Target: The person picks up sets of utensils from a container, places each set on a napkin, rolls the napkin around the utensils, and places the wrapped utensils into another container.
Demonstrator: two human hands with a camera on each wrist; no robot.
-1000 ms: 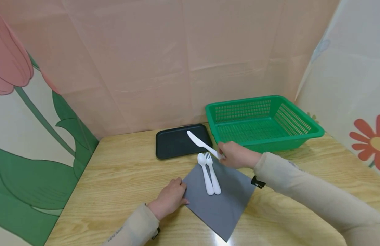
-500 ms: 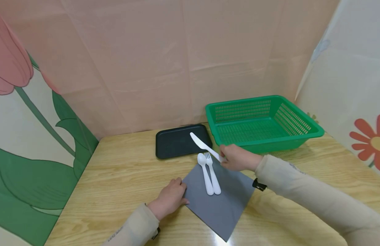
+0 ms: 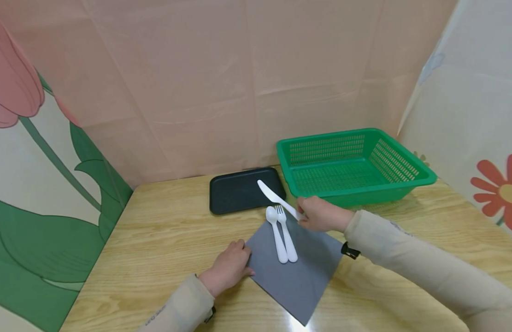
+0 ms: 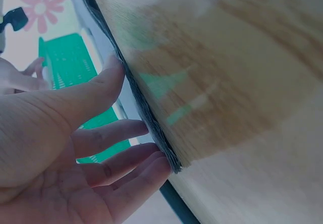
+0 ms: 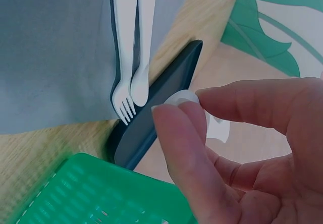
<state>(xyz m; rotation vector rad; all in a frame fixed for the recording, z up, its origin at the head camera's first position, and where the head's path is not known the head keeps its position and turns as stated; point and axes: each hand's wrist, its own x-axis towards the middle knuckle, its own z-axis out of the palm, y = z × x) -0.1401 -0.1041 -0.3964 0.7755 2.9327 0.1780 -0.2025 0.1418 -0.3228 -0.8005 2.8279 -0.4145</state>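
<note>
Spoon [image 3: 276, 234] and fork [image 3: 286, 234] lay on the gray cloth [image 3: 311, 272]; the knife [image 3: 279, 200], pinched by your right hand [image 3: 322, 214] near the far corner, wasn't yet down. Your left hand [image 3: 228, 268], fingers loosely spread, touched the left edge.

Looks smooth and plastic in the knife [image 3: 276, 198], spoon [image 3: 277, 237] and fork [image 3: 286, 235] at mid-frame. Seems matt cloth in the napkin [image 3: 311, 263] below centre, rough along the edge in the left wrist view. Shows glossy, perforated plastic in the basket [image 3: 376, 194], right of centre; duller, satiny plastic in the tray [image 3: 237, 192]. Appears wood-grained on the table [image 3: 164, 235], shiny at bottom centre.
</note>
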